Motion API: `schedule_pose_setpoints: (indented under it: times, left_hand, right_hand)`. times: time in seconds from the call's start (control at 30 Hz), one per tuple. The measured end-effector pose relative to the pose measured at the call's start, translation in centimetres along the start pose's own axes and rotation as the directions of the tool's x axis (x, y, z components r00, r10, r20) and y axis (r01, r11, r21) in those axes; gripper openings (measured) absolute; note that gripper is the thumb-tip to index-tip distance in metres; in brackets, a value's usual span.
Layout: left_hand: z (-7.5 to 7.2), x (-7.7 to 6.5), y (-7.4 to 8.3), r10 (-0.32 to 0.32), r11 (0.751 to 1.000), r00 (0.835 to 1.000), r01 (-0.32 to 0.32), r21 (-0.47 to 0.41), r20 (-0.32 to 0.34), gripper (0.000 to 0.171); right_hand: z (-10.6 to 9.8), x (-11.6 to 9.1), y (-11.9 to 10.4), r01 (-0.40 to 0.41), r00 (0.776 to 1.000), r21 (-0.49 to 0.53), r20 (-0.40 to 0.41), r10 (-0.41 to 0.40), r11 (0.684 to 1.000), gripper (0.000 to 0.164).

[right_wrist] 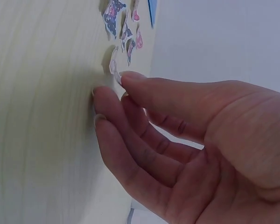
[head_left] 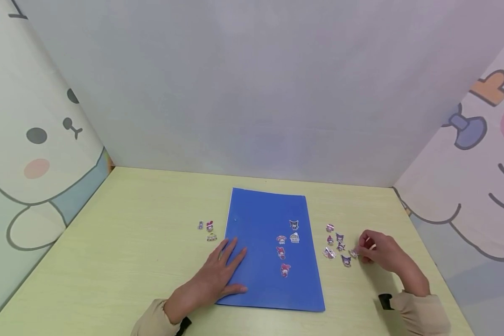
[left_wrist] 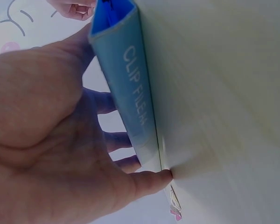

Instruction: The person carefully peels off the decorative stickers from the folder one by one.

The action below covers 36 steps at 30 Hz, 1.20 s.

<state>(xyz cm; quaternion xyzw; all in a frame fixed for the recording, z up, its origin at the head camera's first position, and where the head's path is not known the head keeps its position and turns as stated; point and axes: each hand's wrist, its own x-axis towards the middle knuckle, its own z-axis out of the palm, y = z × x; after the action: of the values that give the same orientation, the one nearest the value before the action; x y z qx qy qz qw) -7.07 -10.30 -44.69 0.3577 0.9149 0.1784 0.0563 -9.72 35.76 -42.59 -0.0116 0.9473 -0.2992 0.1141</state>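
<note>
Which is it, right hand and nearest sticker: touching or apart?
Touching: the right wrist view shows the right hand meeting that sticker at the thumb tip, no gap.

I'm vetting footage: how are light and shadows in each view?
Head: fairly even light, soft shadow below the right hand; left wrist: dimmer, yet lettering on the blue folder legible; right wrist: dim, shadow on the table beside the fingertips.

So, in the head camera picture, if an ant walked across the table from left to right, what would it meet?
Three stickers → folder → more stickers → right grip. I skipped the left grip because it overlaps the folder.
</note>
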Motion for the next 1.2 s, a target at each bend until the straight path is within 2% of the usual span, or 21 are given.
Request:
schedule_pose_setpoints:
  times: [0.17,0.5,0.87,1.2]
  left_hand:
    - [0.0,0.0,0.0,0.004,1.0,1.0,-0.004,0.01,-0.004,0.08]
    - [0.0,0.0,0.0,0.006,1.0,1.0,-0.006,0.011,0.0,0.08]
    - [-0.1,0.0,0.1,0.003,1.0,1.0,-0.003,-0.031,0.001,0.081]
    - [0.0,0.0,0.0,-0.012,0.999,1.0,0.012,-0.032,0.015,0.082]
  right_hand:
    - [0.3,0.2,0.2,0.036,0.999,-0.038,0.021,-0.036,0.999,0.008]
    - [0.3,0.4,0.4,0.096,0.995,-0.115,0.015,-0.095,0.989,0.009]
    - [0.3,0.3,-0.4,0.132,0.991,-0.094,0.036,-0.129,0.987,0.006]
    - [0.9,0.4,-1.4,0.198,0.98,-0.06,0.001,-0.198,0.978,0.005]
